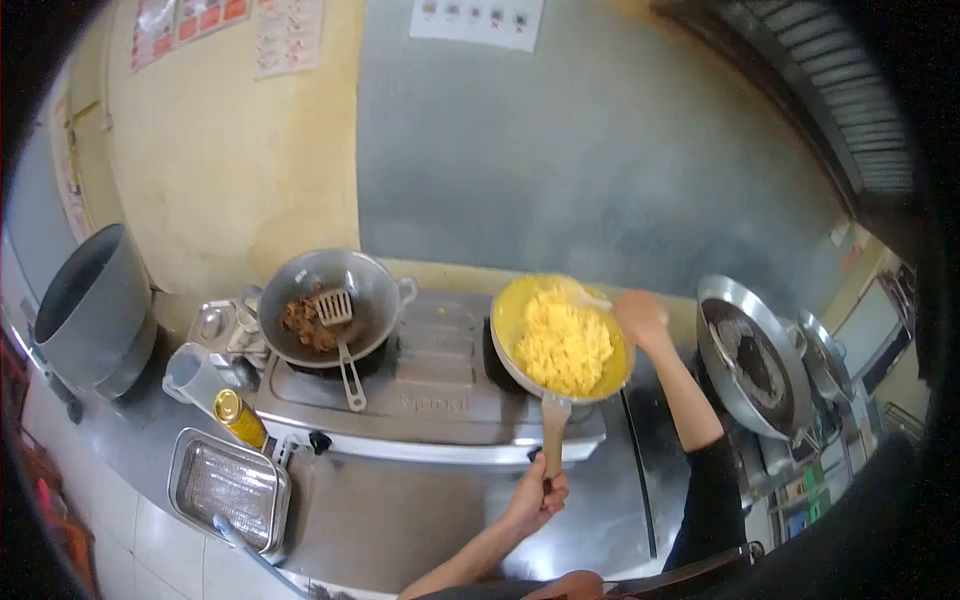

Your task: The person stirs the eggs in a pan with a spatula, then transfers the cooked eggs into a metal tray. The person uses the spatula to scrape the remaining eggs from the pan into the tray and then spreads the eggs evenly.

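Observation:
A frying pan (509, 330) full of yellow scrambled egg (562, 343) sits tilted over the right burner of the steel stove (440, 405). My left hand (537, 497) grips the pan's long handle (553, 432) near its end. Reaching to the pan's far right rim, my right hand (640, 315) holds a light-coloured utensil (585, 296) whose tip lies in the egg.
On the left burner stands a grey wok (375, 300) with browned food and a slotted spatula (339, 330). A wide wok (752, 357) sits at the right. A yellow can (240, 417), a metal tray (228, 487) and a big grey pot (95, 305) are left.

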{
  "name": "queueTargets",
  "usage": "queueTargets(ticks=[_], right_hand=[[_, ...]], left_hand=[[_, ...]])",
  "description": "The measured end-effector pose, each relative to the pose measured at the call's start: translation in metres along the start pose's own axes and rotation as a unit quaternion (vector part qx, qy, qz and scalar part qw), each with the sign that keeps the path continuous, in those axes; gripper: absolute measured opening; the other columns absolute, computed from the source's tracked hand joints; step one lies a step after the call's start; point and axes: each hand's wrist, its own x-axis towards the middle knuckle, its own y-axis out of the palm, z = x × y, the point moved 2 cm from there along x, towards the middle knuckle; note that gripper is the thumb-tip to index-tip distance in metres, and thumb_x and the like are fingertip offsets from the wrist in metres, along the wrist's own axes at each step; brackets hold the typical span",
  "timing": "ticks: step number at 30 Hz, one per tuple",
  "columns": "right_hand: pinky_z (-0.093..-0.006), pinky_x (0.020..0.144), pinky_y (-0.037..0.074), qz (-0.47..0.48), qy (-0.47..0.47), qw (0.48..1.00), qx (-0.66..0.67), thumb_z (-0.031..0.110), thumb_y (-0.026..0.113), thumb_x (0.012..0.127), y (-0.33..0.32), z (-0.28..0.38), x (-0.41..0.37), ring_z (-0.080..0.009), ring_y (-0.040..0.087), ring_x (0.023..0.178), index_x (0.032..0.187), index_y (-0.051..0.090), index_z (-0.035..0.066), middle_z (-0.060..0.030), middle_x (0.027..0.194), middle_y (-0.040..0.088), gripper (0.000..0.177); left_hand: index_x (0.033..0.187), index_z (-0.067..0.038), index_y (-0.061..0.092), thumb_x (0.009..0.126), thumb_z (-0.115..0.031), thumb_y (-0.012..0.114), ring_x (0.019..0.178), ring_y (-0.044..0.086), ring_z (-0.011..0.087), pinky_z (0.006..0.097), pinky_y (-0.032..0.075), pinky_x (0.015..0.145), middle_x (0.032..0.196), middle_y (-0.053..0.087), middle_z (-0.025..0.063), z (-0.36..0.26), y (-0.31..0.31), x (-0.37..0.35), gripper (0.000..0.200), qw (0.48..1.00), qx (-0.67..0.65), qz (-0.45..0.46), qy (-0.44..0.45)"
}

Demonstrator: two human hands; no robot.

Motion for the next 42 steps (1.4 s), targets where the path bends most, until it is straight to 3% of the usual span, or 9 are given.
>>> queueTargets(ticks=[4, 9, 15, 21, 24, 27, 35, 37, 42], right_hand=[[-0.0412, 0.061, 0.048, -0.003, -0.107, 0.993, -0.047, 0.022, 0.045, 0.083, 0.08, 0.019, -0.035, -0.0307, 0.061, 0.07, 0.089, 0.063, 0.01, -0.0131, 0.075, 0.061, 0.022], [-0.0393, 0.06, 0.049, 0.103, -0.127, 0.986, -0.025, 0.03, 0.045, 0.083, -0.075, 0.003, -0.081, -0.0284, 0.062, 0.07, 0.1, 0.062, 0.03, -0.0077, 0.078, 0.063, 0.024], [-0.0363, 0.061, 0.05, 0.253, -0.071, 0.952, -0.159, 0.017, 0.052, 0.076, -0.089, 0.006, -0.066, -0.0257, 0.063, 0.075, 0.088, 0.066, 0.013, -0.0089, 0.081, 0.064, 0.019], [-0.0351, 0.062, 0.051, 0.024, -0.011, 0.993, -0.117, 0.014, 0.053, 0.075, 0.032, 0.022, 0.012, -0.0245, 0.063, 0.076, 0.084, 0.066, 0.01, -0.0094, 0.081, 0.064, 0.016], [-0.0348, 0.061, 0.051, -0.025, -0.075, 0.995, -0.06, 0.015, 0.055, 0.074, 0.035, 0.002, 0.032, -0.0248, 0.063, 0.074, 0.083, 0.066, 0.011, -0.0098, 0.082, 0.064, 0.014], [-0.0347, 0.059, 0.05, 0.029, -0.007, 0.997, -0.076, 0.019, 0.057, 0.074, -0.037, -0.005, -0.001, -0.0247, 0.063, 0.074, 0.081, 0.065, 0.012, -0.0093, 0.081, 0.063, 0.013], [-0.0366, 0.06, 0.049, -0.023, 0.03, 0.996, -0.077, 0.025, 0.06, 0.074, 0.068, -0.044, 0.048, -0.022, 0.061, 0.075, 0.088, 0.065, 0.022, -0.0038, 0.078, 0.059, 0.015], [-0.0356, 0.066, 0.044, -0.116, -0.142, 0.977, 0.109, 0.024, 0.059, 0.075, 0.085, -0.027, 0.087, -0.0187, 0.057, 0.078, 0.091, 0.065, 0.024, -0.0017, 0.08, 0.057, 0.017], [-0.0313, 0.074, 0.035, -0.145, -0.374, 0.912, 0.086, 0.015, 0.054, 0.077, 0.05, 0.016, 0.105, -0.0139, 0.048, 0.076, 0.101, 0.062, 0.03, 0.0037, 0.077, 0.052, 0.029]], left_hand=[[0.085, -0.016, 0.038, 0.091, -0.047, 0.027, 0.045, 0.028, 0.0044, 0.02, 0.024, 0.04, 0.064, 0.038, -0.003, -0.005, 0.004, -0.004, 0.034, 1.0, -0.001, 0.002, 0.003], [0.087, -0.016, 0.038, 0.091, -0.048, 0.026, 0.045, 0.027, 0.0048, 0.0202, 0.024, 0.04, 0.064, 0.037, -0.0032, -0.006, 0.009, -0.006, 0.034, 1.0, -0.015, 0.012, -0.009], [0.087, -0.016, 0.037, 0.09, -0.05, 0.026, 0.044, 0.027, 0.0051, 0.0198, 0.023, 0.04, 0.062, 0.034, -0.0034, 0.014, 0.009, 0.009, 0.036, 0.999, -0.035, -0.006, 0.002], [0.082, -0.013, 0.035, 0.089, -0.053, 0.027, 0.044, 0.026, 0.0054, 0.0197, 0.022, 0.039, 0.061, 0.034, -0.0034, 0.013, 0.016, 0.012, 0.041, 1.0, -0.027, -0.008, -0.008], [0.081, -0.012, 0.035, 0.089, -0.053, 0.026, 0.045, 0.027, 0.0052, 0.0197, 0.022, 0.04, 0.061, 0.035, -0.0032, 0.004, 0.013, 0.014, 0.042, 1.0, 0.004, -0.015, -0.018], [0.084, -0.013, 0.034, 0.09, -0.052, 0.023, 0.046, 0.029, 0.0068, 0.0219, 0.025, 0.042, 0.062, 0.036, -0.002, -0.002, 0.013, 0.008, 0.041, 1.0, 0.021, -0.014, -0.004], [0.104, -0.019, 0.029, 0.089, -0.052, 0.028, 0.049, 0.036, 0.0091, 0.0235, 0.032, 0.045, 0.067, 0.04, 0.0025, -0.007, -0.001, 0.003, 0.036, 0.993, 0.108, 0.033, -0.026], [0.104, -0.019, 0.029, 0.088, -0.053, 0.03, 0.048, 0.035, 0.0089, 0.0228, 0.031, 0.045, 0.066, 0.039, 0.002, -0.023, 0.004, -0.007, 0.037, 0.99, 0.127, 0.045, -0.038], [0.101, -0.02, 0.031, 0.089, -0.05, 0.029, 0.045, 0.028, 0.0062, 0.0202, 0.025, 0.042, 0.062, 0.034, -0.0008, -0.031, 0.007, -0.009, 0.033, 0.981, 0.169, -0.02, -0.099]])
